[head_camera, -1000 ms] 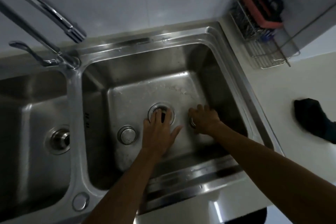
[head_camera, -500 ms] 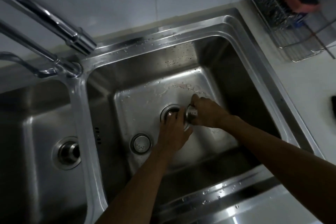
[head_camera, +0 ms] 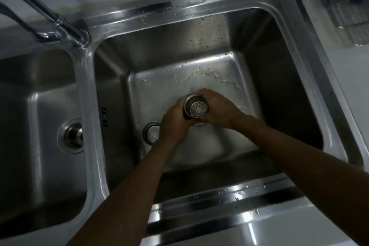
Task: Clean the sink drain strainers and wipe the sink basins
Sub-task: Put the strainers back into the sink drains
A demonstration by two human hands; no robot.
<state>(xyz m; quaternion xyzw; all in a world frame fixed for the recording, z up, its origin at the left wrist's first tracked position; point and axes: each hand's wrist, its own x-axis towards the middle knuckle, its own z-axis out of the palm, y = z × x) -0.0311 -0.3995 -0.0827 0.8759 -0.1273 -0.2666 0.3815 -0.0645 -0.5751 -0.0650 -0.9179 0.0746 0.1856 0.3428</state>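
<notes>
A steel cup-shaped drain strainer (head_camera: pixel 196 109) with a perforated bottom is held over the right basin's (head_camera: pixel 199 74) drain, bottom facing up toward me. My right hand (head_camera: pixel 220 108) grips it from the right and my left hand (head_camera: pixel 174 124) grips it from the left, fingers curled round its side. The drain opening under the hands is mostly hidden; only a sliver of its rim (head_camera: pixel 198 124) shows. A second perforated strainer piece (head_camera: pixel 152 133) lies on the basin floor just left of my left hand. The left basin (head_camera: pixel 44 110) has its drain fitting (head_camera: pixel 72 136) in place.
The faucet (head_camera: pixel 60 24) and its handle rise at the back left, over the divider between the basins. A wire dish rack (head_camera: pixel 347 2) stands on the white counter at the upper right. Water drops dot the sink's front rim (head_camera: pixel 229 195).
My right hand brought the strainer from the basin floor to the drain and lifted it; my left hand left the drain and closed on it. The camera moved closer.
</notes>
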